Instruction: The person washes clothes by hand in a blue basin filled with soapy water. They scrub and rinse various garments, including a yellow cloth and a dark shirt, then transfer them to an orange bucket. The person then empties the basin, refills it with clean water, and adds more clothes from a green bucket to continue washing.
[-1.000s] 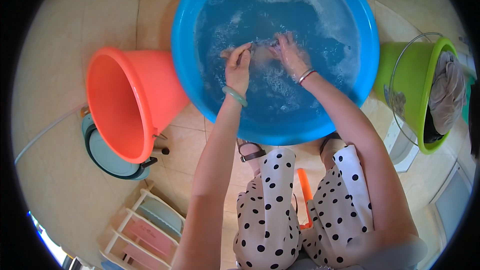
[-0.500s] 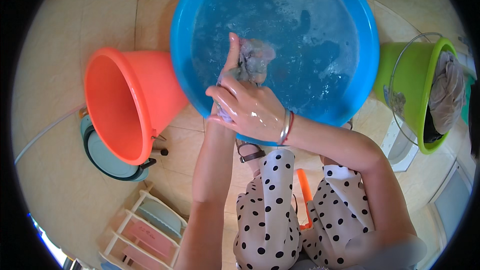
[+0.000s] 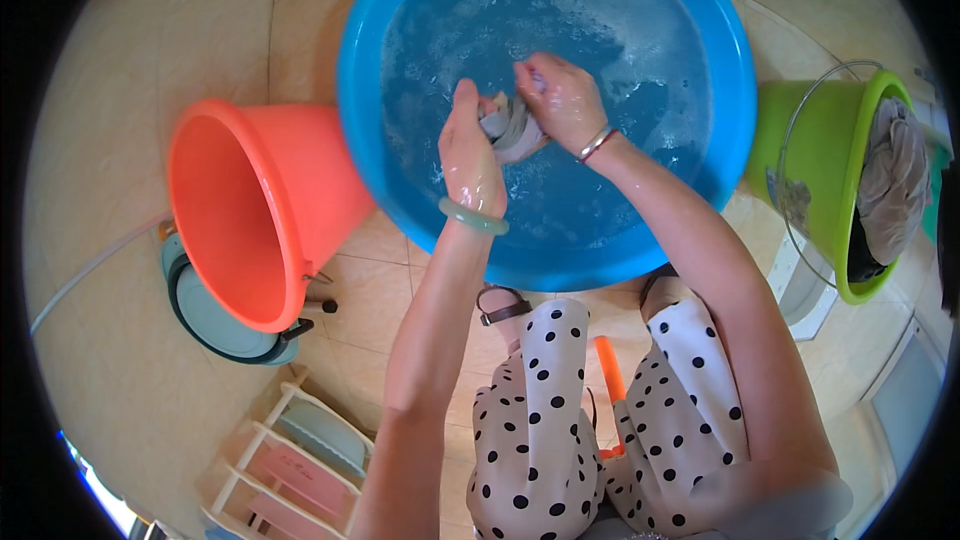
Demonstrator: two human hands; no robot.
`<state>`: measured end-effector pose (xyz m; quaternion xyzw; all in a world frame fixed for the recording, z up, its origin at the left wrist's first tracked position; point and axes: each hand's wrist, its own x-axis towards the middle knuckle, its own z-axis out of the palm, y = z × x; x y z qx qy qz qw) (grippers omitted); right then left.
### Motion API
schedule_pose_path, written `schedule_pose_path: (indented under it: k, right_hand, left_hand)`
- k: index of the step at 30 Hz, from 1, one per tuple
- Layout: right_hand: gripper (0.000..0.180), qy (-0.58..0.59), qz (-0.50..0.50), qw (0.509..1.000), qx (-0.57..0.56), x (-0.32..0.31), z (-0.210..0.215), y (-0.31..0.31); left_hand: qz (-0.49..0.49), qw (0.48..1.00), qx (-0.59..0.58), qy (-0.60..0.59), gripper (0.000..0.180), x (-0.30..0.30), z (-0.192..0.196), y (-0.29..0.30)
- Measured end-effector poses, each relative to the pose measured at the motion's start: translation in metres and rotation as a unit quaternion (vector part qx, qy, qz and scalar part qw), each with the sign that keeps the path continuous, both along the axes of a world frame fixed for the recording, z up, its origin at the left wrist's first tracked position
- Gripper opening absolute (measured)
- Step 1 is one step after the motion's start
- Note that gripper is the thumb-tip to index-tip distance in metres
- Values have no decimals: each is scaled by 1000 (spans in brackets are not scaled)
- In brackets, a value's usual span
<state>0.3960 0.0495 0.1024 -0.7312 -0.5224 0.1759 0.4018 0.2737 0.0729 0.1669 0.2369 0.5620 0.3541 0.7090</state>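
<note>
Between my hands, over the soapy water, is a small wet grey-white cloth (image 3: 516, 134). My left hand (image 3: 468, 153), wearing a pale green bangle, is closed round one side of it with the thumb pointing up. Curled into a fist against the cloth's other side is my right hand (image 3: 568, 108), with a silver bangle at the wrist. A bit of pale lavender shows in that fist; whether it is part of the cloth I cannot make out. Both hands are wet and above the large blue basin (image 3: 732, 155).
An orange bucket (image 3: 345, 175) lies tilted left of the basin, beside a grey-green basin (image 3: 225, 315). To the right is a green bucket (image 3: 815, 145) with grey cloth (image 3: 895, 180) inside. A low white rack (image 3: 245, 450) stands at lower left. My knees are just below the basin.
My right hand has lifted off my left wrist area and moved up and right to the cloth's far side. My left forearm has swung right, and its bangle now shows.
</note>
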Motion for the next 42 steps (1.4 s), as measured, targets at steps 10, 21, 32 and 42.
schedule_pose_path:
  k: [10,21,32,42]
  right_hand:
    - [41,-5,26,990,-138,14,-56,-34]
    - [16,128,231,964,-16,-3,72,-61]
    - [30,202,171,964,-28,50,171,-53]
    - [63,734,188,651,-41,57,227,-37]
  left_hand:
    - [-46,973,141,179,56,-27,-59,-3]
    - [-53,926,-199,-316,35,-8,-36,-33]
    - [-227,898,-122,-356,46,9,103,-31]
    - [-271,846,-142,-437,47,23,194,-18]
